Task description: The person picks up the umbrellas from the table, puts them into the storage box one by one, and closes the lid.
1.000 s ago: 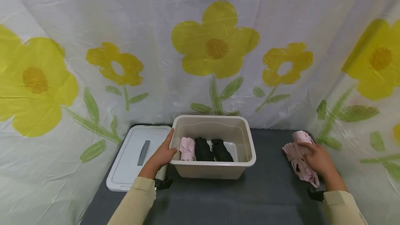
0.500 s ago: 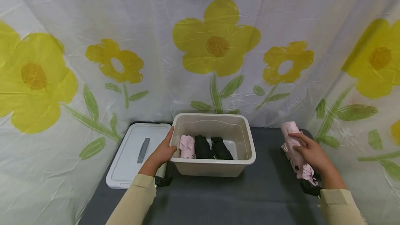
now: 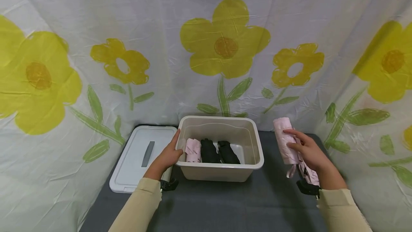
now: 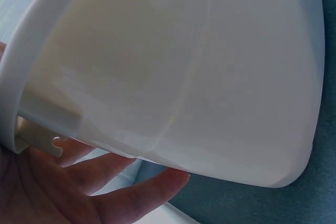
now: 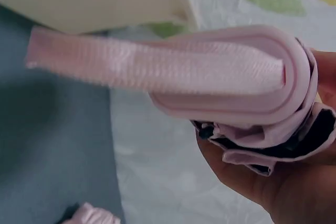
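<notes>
Pink umbrella point(image 3: 285, 142) now nearer the bin point(image 3: 254, 160), gripped by right hand point(image 3: 307, 151); its strap point(image 5: 152, 66) plain only at the wrist.

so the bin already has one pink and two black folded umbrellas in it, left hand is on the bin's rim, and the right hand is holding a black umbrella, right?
Not quite: the umbrella in the right hand is pink, not black, as the head view shows. The rest stands: one pink and two black lie in the bin, left hand at its rim.

Bin: beige plastic storage bin point(image 3: 254, 155), table centre.
Lid: white flat plastic lid point(image 3: 135, 160), at bin's 9 o'clock.
Contents: pink folded umbrella point(image 3: 193, 150) left; two black folded umbrellas point(image 3: 218, 152) right.
Held: pink rolled umbrella point(image 3: 284, 142), bin's 3 o'clock.
</notes>
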